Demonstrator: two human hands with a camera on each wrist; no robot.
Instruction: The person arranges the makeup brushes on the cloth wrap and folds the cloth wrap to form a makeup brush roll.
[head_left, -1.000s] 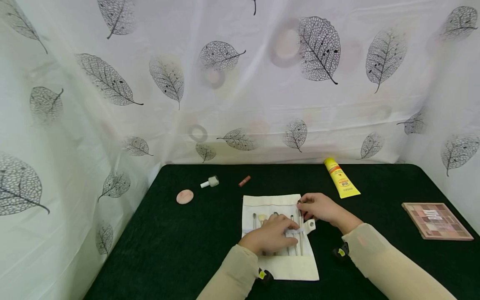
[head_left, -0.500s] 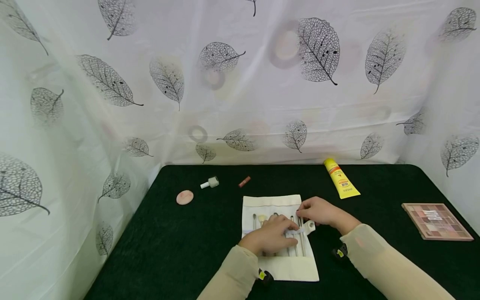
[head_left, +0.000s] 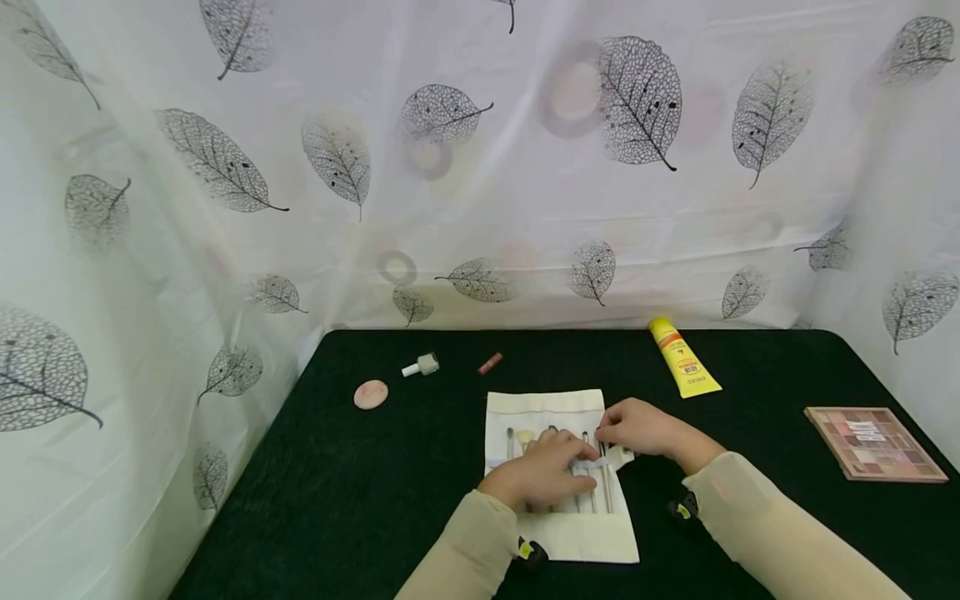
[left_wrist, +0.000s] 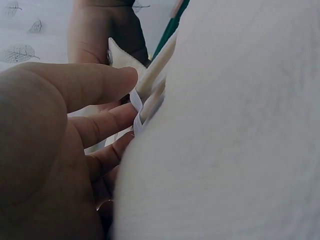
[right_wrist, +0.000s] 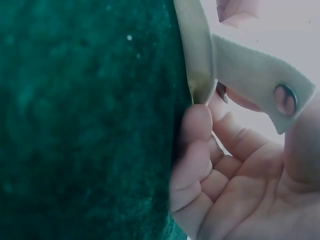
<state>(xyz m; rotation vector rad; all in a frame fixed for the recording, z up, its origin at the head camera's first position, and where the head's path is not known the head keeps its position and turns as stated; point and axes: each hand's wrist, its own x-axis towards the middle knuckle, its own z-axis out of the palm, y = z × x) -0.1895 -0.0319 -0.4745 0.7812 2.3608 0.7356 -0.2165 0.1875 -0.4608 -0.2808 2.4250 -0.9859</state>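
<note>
A cream brush roll [head_left: 577, 537] lies unfolded on the dark green cloth, with several makeup brushes under its white elastic band [left_wrist: 138, 115]. My left hand [head_left: 543, 468] rests over the roll, thumb and index finger apart and touching about the band; it covers some brushes. At the roll's right edge, my right hand [head_left: 648, 427] pinches the upper end of the rightmost makeup brush [head_left: 607, 492], whose handle runs down to the lower pocket. The fingers hide most of that end. Beside this hand is the roll's snap strap [right_wrist: 250, 70].
Behind the roll lie a nail polish bottle [head_left: 422, 364], a small reddish tube [head_left: 491, 363] and a round pink pad [head_left: 371, 394]. A yellow squeeze tube [head_left: 686, 362] is at the back right, an eyeshadow palette [head_left: 873, 443] at the far right. A leaf-patterned curtain [head_left: 480, 183] surrounds the table.
My right hand has moved a little toward me along the roll's right edge, and the pinched brush has slid down with it. The left hand has stayed in place.
</note>
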